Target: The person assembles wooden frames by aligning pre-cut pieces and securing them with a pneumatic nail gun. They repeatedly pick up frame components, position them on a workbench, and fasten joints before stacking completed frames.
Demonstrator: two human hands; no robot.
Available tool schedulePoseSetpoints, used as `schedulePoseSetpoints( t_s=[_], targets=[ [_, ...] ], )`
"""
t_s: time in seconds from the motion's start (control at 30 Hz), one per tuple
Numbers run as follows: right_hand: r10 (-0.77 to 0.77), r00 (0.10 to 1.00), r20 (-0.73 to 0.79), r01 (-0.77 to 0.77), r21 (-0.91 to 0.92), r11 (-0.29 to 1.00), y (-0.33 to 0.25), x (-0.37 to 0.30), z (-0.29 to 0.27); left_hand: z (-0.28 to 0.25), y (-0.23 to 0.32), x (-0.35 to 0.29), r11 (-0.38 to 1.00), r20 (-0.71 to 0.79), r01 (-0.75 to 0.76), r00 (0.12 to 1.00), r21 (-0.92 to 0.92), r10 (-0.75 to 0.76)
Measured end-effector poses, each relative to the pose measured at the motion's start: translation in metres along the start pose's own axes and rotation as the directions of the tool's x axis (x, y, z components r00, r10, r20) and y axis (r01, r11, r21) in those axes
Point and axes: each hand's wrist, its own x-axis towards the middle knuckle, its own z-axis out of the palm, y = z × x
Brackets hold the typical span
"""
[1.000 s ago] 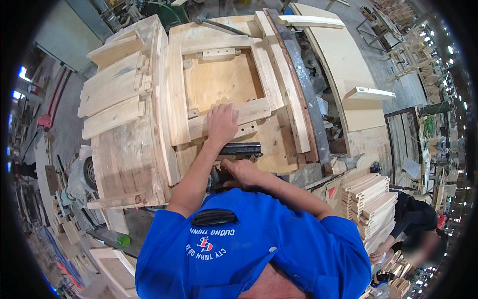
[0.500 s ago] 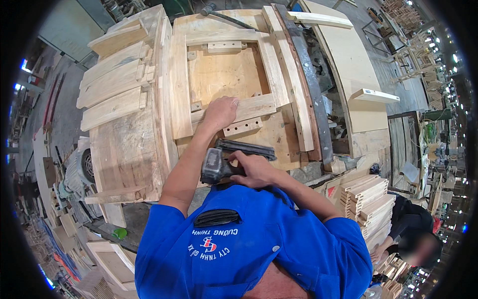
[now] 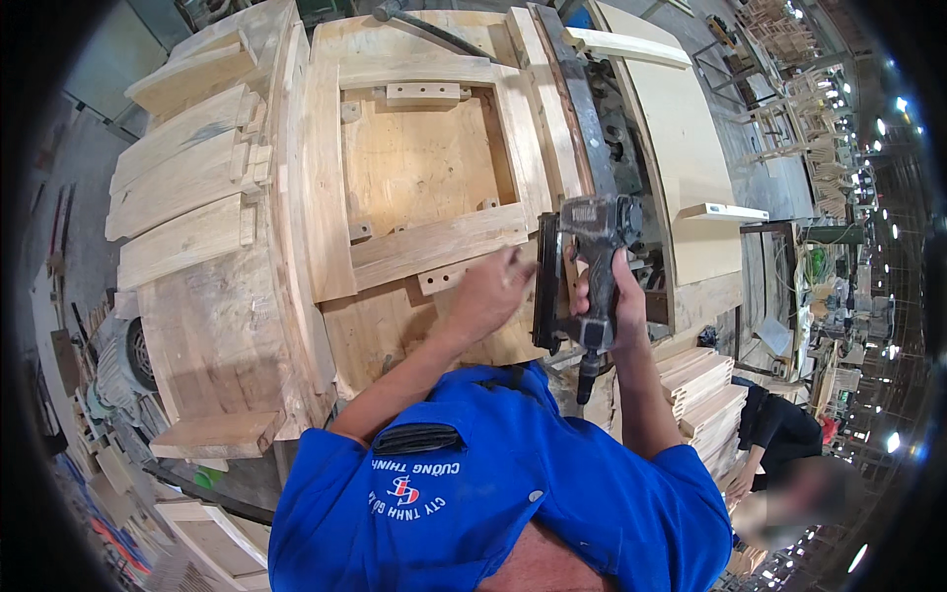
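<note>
The nail gun (image 3: 602,232) is gray and black and looks scuffed, and it sits in the right hand's grip (image 3: 629,308), just right of the frame, with its fat end pointing away from the person and a long dark bar along its left side. The wooden frame (image 3: 434,249) is pale, made of four flat boards around a big square hole, and lies flat on the tabletop (image 3: 375,340).

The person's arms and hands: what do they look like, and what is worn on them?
The left hand and the right hand wear no gloves. Short blue sleeves leave the forearms bare, and no watch or bracelet shows. The left hand is blurred, so small details there cannot be told.
</note>
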Motion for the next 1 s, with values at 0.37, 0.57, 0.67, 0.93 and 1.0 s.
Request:
schedulePoseSetpoints(
  t_s=[0.37,0.57,0.67,0.93,1.0],
  targets=[
    [0.185,0.975,-0.121,-0.186,0.002,0.983,-0.012,0.051,0.015,0.043,-0.02,0.023,0.81,0.425,0.41,0.877,-0.419,-0.224],
    [0.157,0.971,-0.18,-0.175,-0.093,0.98,-0.025,0.05,0.032,0.056,-0.025,0.028,0.782,0.306,0.269,0.946,-0.563,-0.105],
    [0.174,0.973,-0.149,-0.184,-0.056,0.981,-0.038,0.064,0.029,0.047,-0.012,0.042,0.846,0.263,0.241,0.957,-0.476,-0.125],
    [0.146,0.989,-0.015,-0.147,-0.034,0.989,-0.098,0.196,0.07,0.014,-0.011,0.161,0.828,-0.172,-0.034,0.982,-0.56,-0.077],
    [0.129,0.992,-0.005,-0.129,-0.043,0.991,-0.11,0.237,0.071,-0.01,0.003,0.192,0.9,-0.132,0.09,0.978,-0.427,-0.16]
  ],
)
